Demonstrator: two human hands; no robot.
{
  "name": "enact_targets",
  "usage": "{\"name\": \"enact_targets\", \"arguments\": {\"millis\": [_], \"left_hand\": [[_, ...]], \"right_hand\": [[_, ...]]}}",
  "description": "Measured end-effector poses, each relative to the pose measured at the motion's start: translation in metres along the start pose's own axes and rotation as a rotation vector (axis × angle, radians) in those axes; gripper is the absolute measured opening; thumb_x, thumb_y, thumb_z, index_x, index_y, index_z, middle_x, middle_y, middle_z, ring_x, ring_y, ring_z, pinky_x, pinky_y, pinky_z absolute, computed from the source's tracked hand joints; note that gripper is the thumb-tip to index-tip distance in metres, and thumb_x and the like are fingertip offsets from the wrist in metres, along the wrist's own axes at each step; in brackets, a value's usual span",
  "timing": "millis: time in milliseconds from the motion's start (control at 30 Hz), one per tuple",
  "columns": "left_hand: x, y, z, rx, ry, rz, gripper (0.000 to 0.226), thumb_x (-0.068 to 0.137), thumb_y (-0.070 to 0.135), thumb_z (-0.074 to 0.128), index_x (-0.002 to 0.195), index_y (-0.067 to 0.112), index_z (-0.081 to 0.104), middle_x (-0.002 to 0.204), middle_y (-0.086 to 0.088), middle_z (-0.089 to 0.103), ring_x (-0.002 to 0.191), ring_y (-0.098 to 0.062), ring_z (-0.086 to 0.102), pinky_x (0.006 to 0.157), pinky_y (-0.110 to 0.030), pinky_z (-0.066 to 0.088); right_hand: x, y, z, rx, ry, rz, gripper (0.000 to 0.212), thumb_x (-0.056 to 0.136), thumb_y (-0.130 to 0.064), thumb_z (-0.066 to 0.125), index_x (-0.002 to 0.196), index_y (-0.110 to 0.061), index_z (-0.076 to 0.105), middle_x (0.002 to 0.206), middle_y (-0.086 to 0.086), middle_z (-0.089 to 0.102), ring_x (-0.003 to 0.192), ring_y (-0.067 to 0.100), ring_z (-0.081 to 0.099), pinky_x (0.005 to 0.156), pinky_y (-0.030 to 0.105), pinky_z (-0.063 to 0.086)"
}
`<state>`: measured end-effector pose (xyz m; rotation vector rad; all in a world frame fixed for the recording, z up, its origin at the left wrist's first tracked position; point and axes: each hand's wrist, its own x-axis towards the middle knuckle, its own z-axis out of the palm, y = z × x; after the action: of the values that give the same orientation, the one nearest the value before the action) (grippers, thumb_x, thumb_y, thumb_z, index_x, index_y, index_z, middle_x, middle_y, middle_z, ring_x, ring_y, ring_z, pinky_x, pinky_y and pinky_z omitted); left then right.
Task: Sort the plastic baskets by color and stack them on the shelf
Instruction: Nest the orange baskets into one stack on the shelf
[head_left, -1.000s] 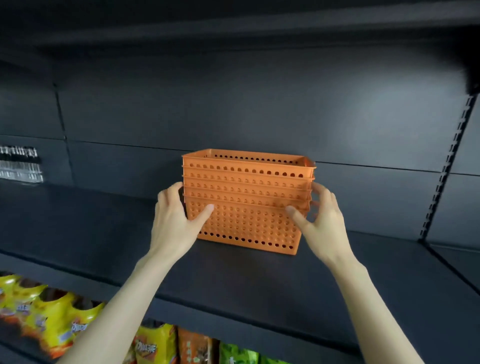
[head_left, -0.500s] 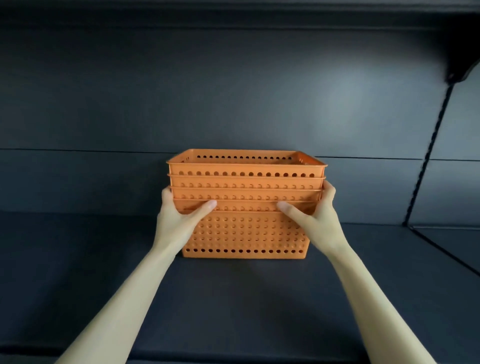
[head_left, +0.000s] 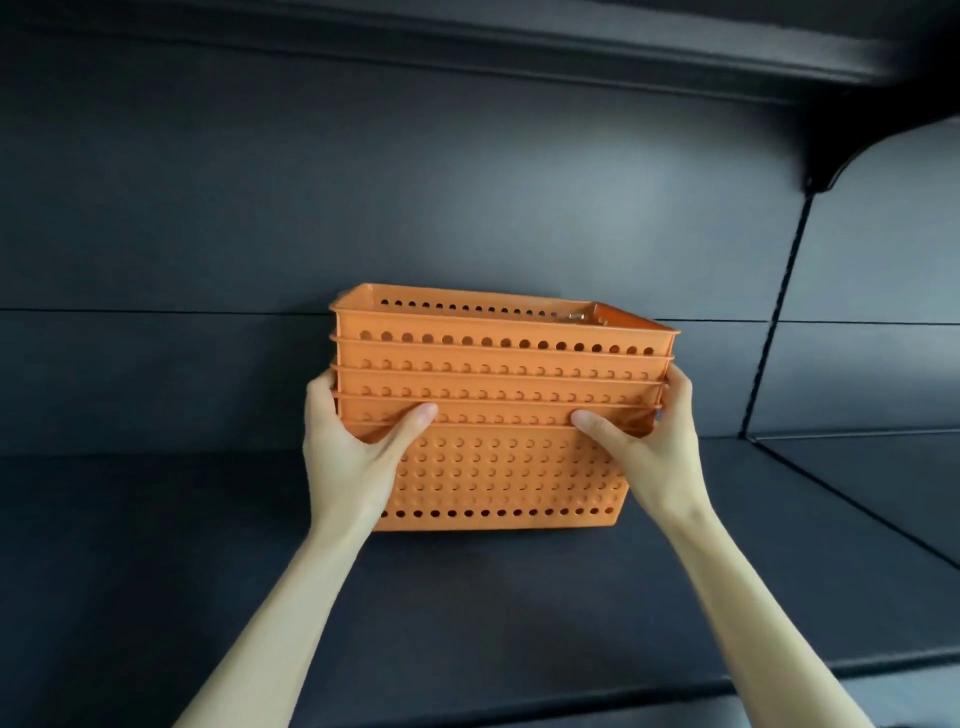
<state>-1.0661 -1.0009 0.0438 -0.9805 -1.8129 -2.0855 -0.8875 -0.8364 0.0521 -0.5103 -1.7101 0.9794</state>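
A stack of several nested orange perforated plastic baskets (head_left: 498, 457) sits on the dark shelf (head_left: 156, 561), near its back wall. My left hand (head_left: 353, 457) grips the stack's left end, thumb across the front below the lowest rim. My right hand (head_left: 649, 447) grips the right end the same way, fingers wrapped around the side. The stack's top tilts slightly down to the right. A small metallic thing shows inside the top basket at its back right corner.
The shelf's back panel (head_left: 467, 208) rises right behind the stack. Another shelf board (head_left: 571, 47) hangs overhead with a bracket (head_left: 826, 171) at the upper right. A slotted upright (head_left: 774, 332) divides off a neighbouring shelf bay (head_left: 883, 483) on the right.
My view has swung right and closer, so the lower snack shelf is out of sight. The stack now faces me square, and both hands have closed tighter on its ends.
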Motion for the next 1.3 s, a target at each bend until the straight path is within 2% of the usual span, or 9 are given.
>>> {"name": "enact_targets", "arguments": {"millis": [100, 233, 433, 567, 700, 800, 967, 1067, 1300], "left_hand": [[-0.005, 0.016, 0.006, -0.054, -0.010, 0.031, 0.079, 0.051, 0.053, 0.083, 0.114, 0.034, 0.040, 0.120, 0.005, 0.056, 0.104, -0.006, 0.057, 0.080, -0.022, 0.045], [-0.020, 0.039, 0.027, -0.112, -0.029, 0.076, 0.079, 0.052, 0.056, 0.080, 0.116, 0.034, 0.040, 0.121, 0.003, 0.056, 0.108, -0.011, 0.057, 0.085, -0.029, 0.048], [-0.073, 0.080, 0.092, -0.222, -0.097, 0.088, 0.081, 0.053, 0.050, 0.084, 0.119, 0.032, 0.040, 0.121, 0.003, 0.056, 0.105, -0.007, 0.058, 0.078, -0.019, 0.045], [-0.129, 0.109, 0.153, -0.280, -0.140, 0.083, 0.073, 0.058, 0.042, 0.079, 0.119, 0.031, 0.041, 0.124, -0.001, 0.055, 0.105, -0.006, 0.059, 0.076, -0.012, 0.046], [-0.191, 0.132, 0.220, -0.335, -0.196, 0.068, 0.073, 0.061, 0.039, 0.078, 0.123, 0.028, 0.041, 0.125, -0.006, 0.055, 0.106, -0.011, 0.060, 0.084, -0.023, 0.048], [-0.227, 0.149, 0.271, -0.362, -0.225, 0.053, 0.073, 0.061, 0.043, 0.077, 0.123, 0.030, 0.041, 0.125, -0.006, 0.055, 0.107, -0.012, 0.059, 0.084, -0.023, 0.047], [-0.259, 0.175, 0.359, -0.396, -0.286, 0.064, 0.069, 0.058, 0.059, 0.075, 0.117, 0.044, 0.041, 0.125, -0.004, 0.055, 0.111, -0.013, 0.057, 0.090, -0.031, 0.047], [-0.272, 0.184, 0.415, -0.405, -0.315, 0.067, 0.075, 0.058, 0.060, 0.073, 0.121, 0.037, 0.039, 0.125, -0.004, 0.054, 0.110, -0.011, 0.057, 0.091, -0.030, 0.046], [-0.293, 0.188, 0.552, -0.433, -0.336, 0.041, 0.077, 0.055, 0.064, 0.073, 0.119, 0.036, 0.041, 0.120, -0.002, 0.058, 0.106, -0.015, 0.060, 0.093, -0.042, 0.048]], "right_hand": [[-0.003, -0.018, -0.021, -0.016, 0.046, -0.045, 0.080, 0.068, -0.023, 0.082, 0.132, -0.028, 0.034, 0.107, -0.026, 0.058, 0.097, -0.017, 0.055, 0.081, 0.014, 0.044], [-0.011, -0.033, -0.062, -0.042, 0.108, -0.080, 0.082, 0.066, -0.028, 0.082, 0.132, -0.031, 0.034, 0.106, -0.027, 0.059, 0.100, -0.010, 0.057, 0.084, 0.019, 0.045], [-0.035, -0.040, -0.155, -0.120, 0.215, -0.094, 0.084, 0.065, -0.033, 0.080, 0.135, -0.032, 0.032, 0.109, -0.026, 0.057, 0.101, -0.010, 0.055, 0.086, 0.023, 0.044], [-0.052, -0.035, -0.241, -0.180, 0.255, -0.077, 0.083, 0.066, -0.033, 0.080, 0.134, -0.035, 0.032, 0.113, -0.024, 0.057, 0.106, 0.000, 0.056, 0.090, 0.031, 0.045], [-0.071, -0.023, -0.332, -0.230, 0.305, -0.067, 0.078, 0.067, -0.033, 0.080, 0.126, -0.044, 0.031, 0.112, -0.028, 0.055, 0.105, -0.004, 0.054, 0.087, 0.024, 0.042], [-0.078, -0.013, -0.394, -0.259, 0.329, -0.050, 0.079, 0.069, -0.031, 0.080, 0.129, -0.042, 0.030, 0.111, -0.028, 0.055, 0.103, -0.007, 0.054, 0.081, 0.019, 0.040], [-0.067, 0.007, -0.482, -0.271, 0.371, -0.028, 0.083, 0.061, -0.044, 0.075, 0.131, -0.039, 0.030, 0.114, -0.020, 0.057, 0.105, 0.001, 0.056, 0.088, 0.031, 0.045], [-0.053, 0.024, -0.529, -0.277, 0.389, -0.033, 0.084, 0.059, -0.047, 0.073, 0.130, -0.041, 0.029, 0.113, -0.018, 0.058, 0.104, 0.002, 0.057, 0.085, 0.028, 0.045], [0.002, 0.084, -0.635, -0.307, 0.406, -0.045, 0.082, 0.067, -0.023, 0.080, 0.129, -0.043, 0.030, 0.108, -0.019, 0.059, 0.098, -0.001, 0.060, 0.083, 0.029, 0.047]]}}
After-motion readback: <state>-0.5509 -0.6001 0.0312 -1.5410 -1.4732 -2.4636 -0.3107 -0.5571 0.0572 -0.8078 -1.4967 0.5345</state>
